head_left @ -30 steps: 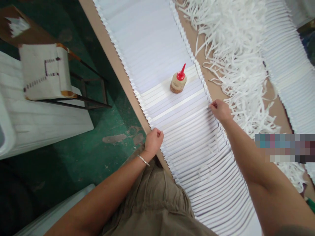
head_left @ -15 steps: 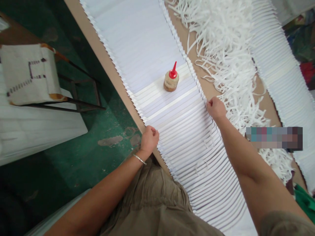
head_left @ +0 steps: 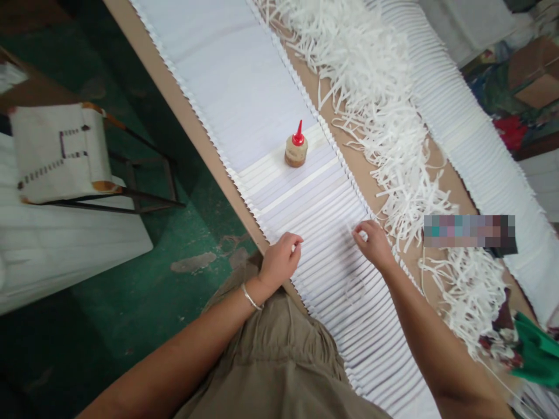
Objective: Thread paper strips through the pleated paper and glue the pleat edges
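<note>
A long run of white pleated fabric strips [head_left: 321, 265], with ruffled side edges, lies on the brown table. My left hand [head_left: 282, 259] is pinched closed over the fabric's left edge; whatever its fingertips hold is too small to make out. Toward the right edge, my right hand [head_left: 374, 243] pinches a thin white thread, faintly visible at its fingertips. A pale loose loop rests on the pleats below that hand. Farther up the fabric stands a small glue bottle [head_left: 296, 152] with a red pointed nozzle and brownish contents.
Heaped white strips [head_left: 362, 75] cover the table [head_left: 196, 122] beyond my right hand. Another white pleated length [head_left: 458, 116] runs along the far side. A stool [head_left: 65, 154] with a cloth-covered seat stands left, over the green floor [head_left: 196, 233]. Green cloth [head_left: 535, 349] sits lower right.
Both hands have left the fabric's edges and come closer together over the pleats. My right hand moved down and inward; my left moved slightly right. The view has shifted a little.
</note>
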A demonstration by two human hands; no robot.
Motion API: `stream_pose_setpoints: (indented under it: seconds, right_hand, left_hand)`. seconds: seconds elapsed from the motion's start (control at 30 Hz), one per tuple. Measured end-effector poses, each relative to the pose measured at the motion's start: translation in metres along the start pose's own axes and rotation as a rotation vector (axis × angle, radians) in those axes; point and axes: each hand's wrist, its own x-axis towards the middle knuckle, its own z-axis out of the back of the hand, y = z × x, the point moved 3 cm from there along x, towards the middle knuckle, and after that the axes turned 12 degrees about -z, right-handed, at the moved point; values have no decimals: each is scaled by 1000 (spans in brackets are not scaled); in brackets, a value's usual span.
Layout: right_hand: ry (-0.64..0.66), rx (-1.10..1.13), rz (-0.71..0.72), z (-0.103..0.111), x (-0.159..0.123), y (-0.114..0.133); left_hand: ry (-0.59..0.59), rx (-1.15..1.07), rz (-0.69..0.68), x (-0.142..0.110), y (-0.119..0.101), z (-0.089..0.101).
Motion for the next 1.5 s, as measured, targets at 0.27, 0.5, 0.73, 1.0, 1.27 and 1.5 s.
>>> stream_pose_setpoints:
  seconds: [0.27, 0.5, 0.73, 1.0, 1.27, 1.5]
  right_hand:
    - [5, -64, -88, 11, 6, 24]
    - [251, -367, 321, -33, -7, 65]
    - [393, -259, 393, -40, -19, 106]
    - [544, 41, 186, -19, 8, 75]
    - [398, 35, 24, 20, 61, 29]
    - [306, 114, -127, 34, 105, 9]
  left_hand:
    - [91, -51, -158, 13, -38, -14]
    - [47, 52, -10, -5, 3, -3]
    - [171, 162, -86, 7, -13, -12]
    - [102, -145, 137, -6, 37, 22]
    - [-91, -121, 330, -16, 64, 36]
    - [-123, -211, 465, 0, 60, 35]
